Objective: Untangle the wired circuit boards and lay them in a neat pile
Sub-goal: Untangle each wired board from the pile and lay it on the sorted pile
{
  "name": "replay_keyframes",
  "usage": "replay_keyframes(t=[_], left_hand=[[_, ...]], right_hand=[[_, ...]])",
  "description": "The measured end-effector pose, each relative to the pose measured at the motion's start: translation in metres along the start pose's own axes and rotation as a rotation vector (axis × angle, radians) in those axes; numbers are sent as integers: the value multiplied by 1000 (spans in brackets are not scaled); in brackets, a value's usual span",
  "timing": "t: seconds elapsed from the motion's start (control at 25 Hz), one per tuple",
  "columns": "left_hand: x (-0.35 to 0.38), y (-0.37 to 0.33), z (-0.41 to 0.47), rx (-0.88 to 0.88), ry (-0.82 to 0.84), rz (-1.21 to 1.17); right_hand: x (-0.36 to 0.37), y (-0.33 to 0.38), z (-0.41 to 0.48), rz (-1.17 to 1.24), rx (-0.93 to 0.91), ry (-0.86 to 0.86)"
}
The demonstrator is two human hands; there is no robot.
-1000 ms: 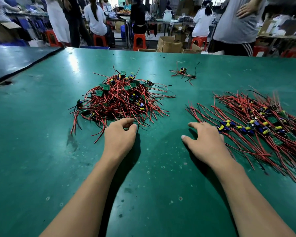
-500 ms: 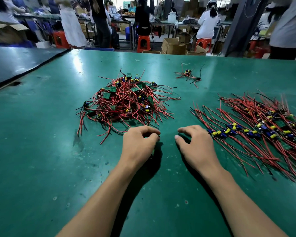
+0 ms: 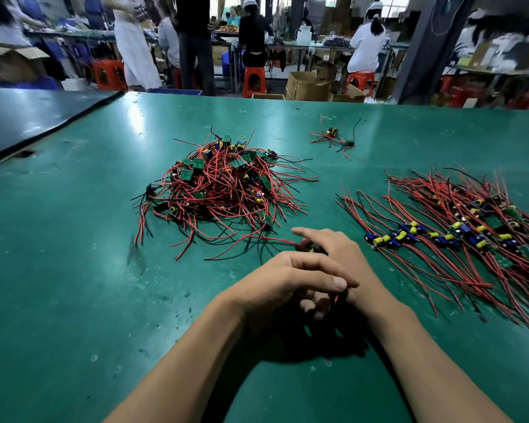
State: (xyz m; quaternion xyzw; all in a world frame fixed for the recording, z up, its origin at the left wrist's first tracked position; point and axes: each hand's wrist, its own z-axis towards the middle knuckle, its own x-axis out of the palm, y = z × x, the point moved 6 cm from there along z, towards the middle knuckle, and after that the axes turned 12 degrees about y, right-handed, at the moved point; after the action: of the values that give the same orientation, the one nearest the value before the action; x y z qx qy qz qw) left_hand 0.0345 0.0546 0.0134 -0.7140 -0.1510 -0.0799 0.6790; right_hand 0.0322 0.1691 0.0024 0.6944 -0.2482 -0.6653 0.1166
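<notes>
A tangled pile of wired circuit boards (image 3: 223, 184), small green boards with red and black leads, lies in the middle of the green table (image 3: 74, 270). To the right lies a neat pile (image 3: 458, 236) with its boards in rows and wires running parallel. My hands meet in front of the tangle, my left hand (image 3: 281, 282) lying over my right hand (image 3: 339, 251). Between them is one wired circuit board (image 3: 310, 247), mostly hidden. My right hand's fingers curl round it, with the index finger stretched out. My left thumb and fingers pinch its red wires, which trail left towards the tangle.
A small separate cluster of wired boards (image 3: 333, 137) lies further back on the table. A black mat (image 3: 28, 117) adjoins the table at the far left. Beyond the far edge are cardboard boxes (image 3: 306, 85), red stools and several people at other benches.
My hands were apart, the left at the tangle's near edge, the right by the neat pile. They have come together at the centre, and hold one board with its wires.
</notes>
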Motion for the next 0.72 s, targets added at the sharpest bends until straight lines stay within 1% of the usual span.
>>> replay_keyframes(t=[0.08,0.16,0.2,0.24,0.32,0.4,0.44,0.48,0.6,0.72], left_hand=[[-2,1,-1,27,21,-69],[-9,-1,-2,80,-8,-133],[-15,-2,-2,99,-57,-150],[-22,-2,-2,106,-123,-158],[-34,0,-3,94,-246,-164],[-38,3,-2,88,-309,-176],[-38,4,-1,89,-324,-181],[-38,6,-1,88,-342,-180],[-41,8,0,87,-429,-172],[-41,4,0,140,-438,-233]], right_hand=[[-1,3,-2,46,-60,21],[-4,7,-13,197,-176,-103],[-7,5,-17,336,-186,-196],[-8,0,-18,531,-156,-272],[-9,-9,-16,880,-43,-353],[-8,-9,-14,1154,21,-311],[-9,-5,-13,1289,17,-262],[-10,-2,-14,1370,10,-231],[-14,3,-17,1373,-12,-197],[-12,9,-16,1432,-45,-117]])
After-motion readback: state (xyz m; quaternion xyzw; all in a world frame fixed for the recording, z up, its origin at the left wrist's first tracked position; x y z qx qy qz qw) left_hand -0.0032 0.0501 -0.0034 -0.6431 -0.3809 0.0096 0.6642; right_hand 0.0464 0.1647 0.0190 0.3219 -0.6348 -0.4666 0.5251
